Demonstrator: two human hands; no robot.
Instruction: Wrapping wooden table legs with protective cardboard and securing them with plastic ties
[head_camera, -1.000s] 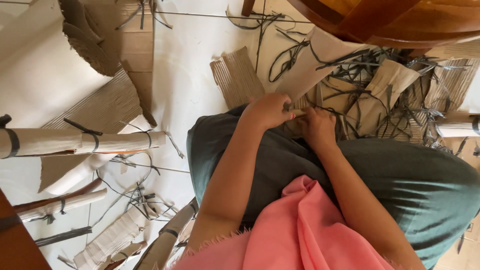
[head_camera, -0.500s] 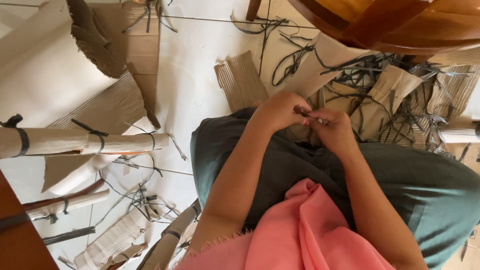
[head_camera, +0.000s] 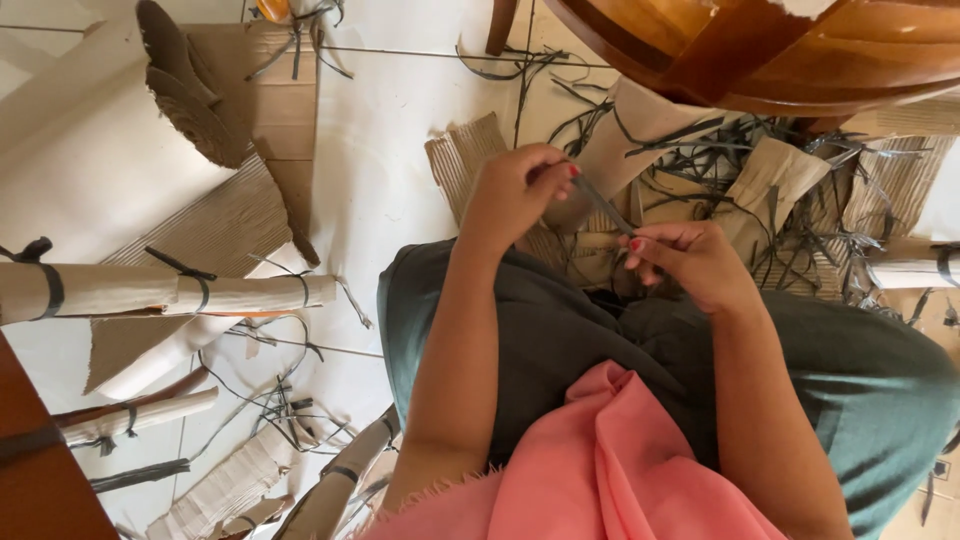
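My left hand (head_camera: 520, 190) and my right hand (head_camera: 690, 262) are held above my lap, over grey-green trousers (head_camera: 560, 330) and a pink cloth (head_camera: 620, 470). Both pinch a thin dark grey strap (head_camera: 603, 205) stretched slantwise between them, the left hand higher and farther out, the right hand lower. Behind the hands lies a heap of cardboard pieces and tangled dark straps (head_camera: 760, 180) on the floor.
A rolled cardboard tube bound with dark straps (head_camera: 170, 292) lies at the left, with corrugated sheets (head_camera: 200, 225) and more rolls (head_camera: 130, 415) near it. A wooden table (head_camera: 800, 50) overhangs the top right. Loose straps (head_camera: 280, 410) are scattered on the white tiles.
My hands, close together at my lap before, have lifted and parted, drawing the strap taut between them. The view has shifted slightly.
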